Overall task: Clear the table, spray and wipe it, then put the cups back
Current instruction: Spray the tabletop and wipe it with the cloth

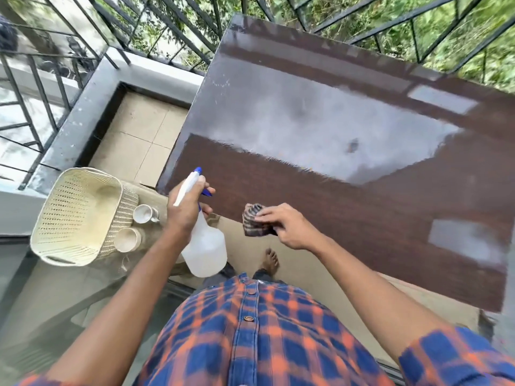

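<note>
The dark brown table (348, 207) fills the upper right, its top shiny with reflections. My left hand (186, 207) grips the neck of a clear spray bottle (206, 249) with a white and blue head, held just off the table's near left corner. My right hand (287, 227) holds a folded dark striped cloth (253, 221) at the table's near edge. Two cream cups (145, 213) (126, 239) stand on a low surface to the left, beside a cream woven basket (75, 215).
A black metal railing (172, 26) runs behind and left of the table, with greenery beyond. A grey ledge (83, 112) borders the tiled balcony floor (139, 137). My bare foot (270, 260) stands by the table's near edge.
</note>
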The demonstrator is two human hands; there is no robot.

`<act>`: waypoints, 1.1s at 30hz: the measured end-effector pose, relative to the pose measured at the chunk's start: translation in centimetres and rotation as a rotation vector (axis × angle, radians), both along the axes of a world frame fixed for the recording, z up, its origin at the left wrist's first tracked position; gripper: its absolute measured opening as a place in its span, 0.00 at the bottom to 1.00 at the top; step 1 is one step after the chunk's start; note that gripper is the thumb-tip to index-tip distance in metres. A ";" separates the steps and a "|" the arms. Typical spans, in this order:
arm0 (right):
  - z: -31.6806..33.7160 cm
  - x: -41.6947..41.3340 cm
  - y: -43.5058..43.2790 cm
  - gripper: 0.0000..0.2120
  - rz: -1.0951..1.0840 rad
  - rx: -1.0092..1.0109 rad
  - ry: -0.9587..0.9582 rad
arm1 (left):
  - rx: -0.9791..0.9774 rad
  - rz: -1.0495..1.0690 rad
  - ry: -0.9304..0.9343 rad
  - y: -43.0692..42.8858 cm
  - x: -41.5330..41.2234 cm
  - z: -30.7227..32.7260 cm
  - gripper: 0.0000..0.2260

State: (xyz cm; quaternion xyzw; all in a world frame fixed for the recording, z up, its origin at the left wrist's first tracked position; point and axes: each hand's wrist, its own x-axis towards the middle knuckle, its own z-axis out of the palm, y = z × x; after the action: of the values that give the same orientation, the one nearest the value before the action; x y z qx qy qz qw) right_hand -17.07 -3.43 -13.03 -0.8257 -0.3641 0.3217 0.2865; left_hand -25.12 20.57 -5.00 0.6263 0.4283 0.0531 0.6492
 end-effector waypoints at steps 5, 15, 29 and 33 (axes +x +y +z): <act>2.4 0.1 -6.4 0.26 -0.309 0.072 0.172 | -0.001 -0.058 0.020 -0.3 0.2 -0.4 0.10; 2.7 2.3 -12.0 0.30 -0.188 -0.193 0.009 | 0.002 -0.095 -0.012 -0.3 0.6 -0.6 0.10; -1.7 -3.1 9.1 0.27 0.139 0.108 -0.279 | -0.126 0.119 0.027 6.9 -2.7 -2.1 0.09; -1.4 -3.4 19.6 0.29 0.190 0.094 -0.259 | -0.106 0.166 0.038 11.2 -4.2 -2.3 0.12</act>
State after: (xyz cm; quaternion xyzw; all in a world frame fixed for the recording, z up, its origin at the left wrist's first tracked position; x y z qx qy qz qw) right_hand -20.50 16.14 -14.43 -0.8080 -0.4889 0.2208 0.2436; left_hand -29.37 31.81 -7.30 0.5545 0.4931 0.0722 0.6665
